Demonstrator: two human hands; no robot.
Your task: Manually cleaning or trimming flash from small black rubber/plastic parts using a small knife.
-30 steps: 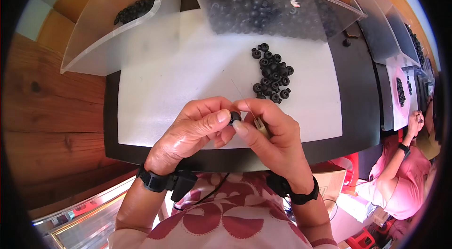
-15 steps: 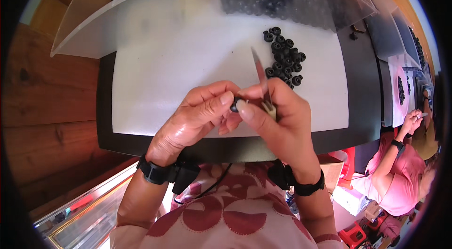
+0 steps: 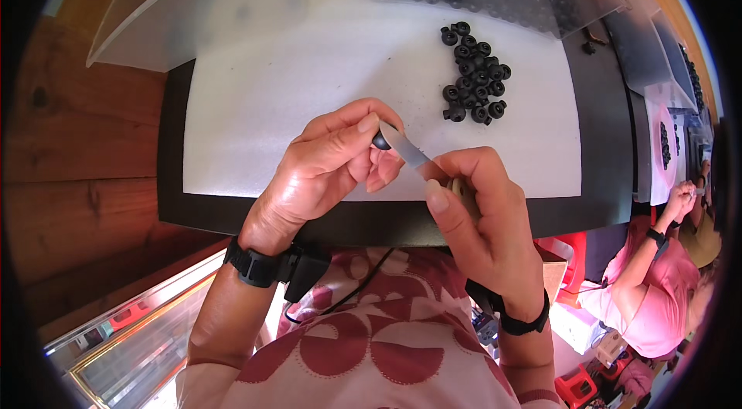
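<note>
In the head view, the left hand point(image 3: 328, 148) pinches a small black piece point(image 3: 380, 141) between thumb and fingers, above the white mat point(image 3: 263, 127), toward the bench's point(image 3: 371, 227) near edge. The right hand point(image 3: 495, 223) grasps the knife point(image 3: 410, 151), tip right at the piece! More black parts point(image 3: 477, 73) cluster toward the mat's right edge.

Small black piece point(image 3: 380, 141) was pinched by left hand point(image 3: 328, 152) | knife point(image 3: 411, 152) was gripped by right hand point(image 3: 492, 212), blade tip point(image 3: 385, 127) held at the piece | similar black pieces point(image 3: 478, 73) were clustered on the white mat point(image 3: 309, 53)
</note>
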